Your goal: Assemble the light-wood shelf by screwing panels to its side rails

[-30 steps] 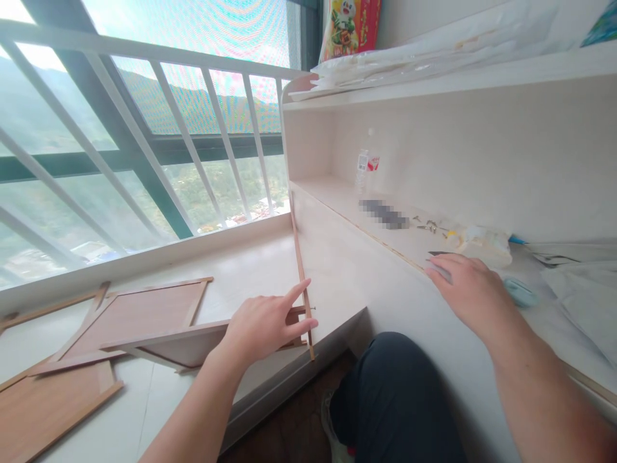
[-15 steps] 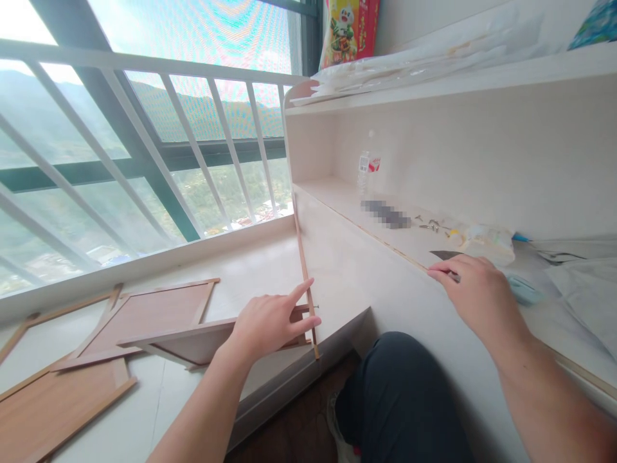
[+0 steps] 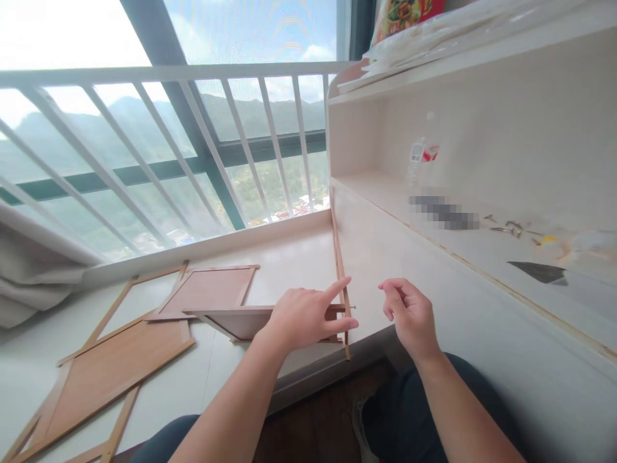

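Note:
My left hand [image 3: 308, 315] is over a brown wooden panel [image 3: 241, 321] standing on its edge, gripping it where it meets a long thin wooden rail [image 3: 338, 257]. Thumb and index finger stretch apart across the rail. Between their tips a small screw [image 3: 353, 307] sticks out from the rail's right side. My right hand [image 3: 409, 315] hovers just right of that screw, fingers curled and thumb pressed to them. Whatever it may pinch is too small or hidden to make out. A grey pointed blade [image 3: 540, 271] lies on the shelf [image 3: 380, 186], apart from my right hand.
Several small screws [image 3: 513, 228], a clear bottle [image 3: 423, 161] and a blurred dark object [image 3: 446, 213] are on the shelf. More wooden panels [image 3: 120, 354] and frames lie on the white ledge [image 3: 289, 257] at left. A white railing [image 3: 231, 71] and window stand behind.
My right hand has moved left and down from the shelf edge by the blade toward the screw. The view has swung left. My left hand keeps its place on the panel and rail.

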{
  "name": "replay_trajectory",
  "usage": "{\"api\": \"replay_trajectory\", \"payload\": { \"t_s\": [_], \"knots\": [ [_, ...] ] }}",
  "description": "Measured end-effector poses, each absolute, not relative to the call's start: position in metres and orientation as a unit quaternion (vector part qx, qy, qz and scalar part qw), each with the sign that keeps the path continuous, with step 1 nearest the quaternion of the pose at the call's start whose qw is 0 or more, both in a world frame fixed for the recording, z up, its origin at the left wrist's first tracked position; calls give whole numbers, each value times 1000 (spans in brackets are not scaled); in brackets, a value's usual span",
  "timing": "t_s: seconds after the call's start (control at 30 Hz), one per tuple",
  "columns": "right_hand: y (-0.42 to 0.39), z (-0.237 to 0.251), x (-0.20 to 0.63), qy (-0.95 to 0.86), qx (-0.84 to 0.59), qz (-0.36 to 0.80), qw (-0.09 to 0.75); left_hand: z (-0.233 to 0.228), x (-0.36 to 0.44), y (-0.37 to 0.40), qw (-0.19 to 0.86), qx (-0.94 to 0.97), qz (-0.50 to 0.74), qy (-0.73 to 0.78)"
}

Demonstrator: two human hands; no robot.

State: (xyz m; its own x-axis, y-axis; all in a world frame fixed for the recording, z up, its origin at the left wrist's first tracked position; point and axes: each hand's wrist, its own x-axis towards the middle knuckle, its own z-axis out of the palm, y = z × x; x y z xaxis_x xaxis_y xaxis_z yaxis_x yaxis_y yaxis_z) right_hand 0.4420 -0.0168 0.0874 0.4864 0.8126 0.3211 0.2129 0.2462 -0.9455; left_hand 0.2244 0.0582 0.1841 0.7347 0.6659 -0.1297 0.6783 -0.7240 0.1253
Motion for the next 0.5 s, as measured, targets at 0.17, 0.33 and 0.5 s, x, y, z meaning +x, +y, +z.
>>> {"api": "replay_trajectory", "payload": {
  "t_s": [0.17, 0.33, 0.5],
  "knots": [
    [-19, 63, 438, -446, -581, 275, 623, 180, 225, 59, 90, 922, -38, 374],
    [-20, 61, 439, -461, -554, 319, 615, 181, 226, 59, 94, 921, -41, 377],
    [-22, 61, 436, -469, -517, 406, 590, 184, 227, 58, 97, 915, -52, 387]
  ]
}}
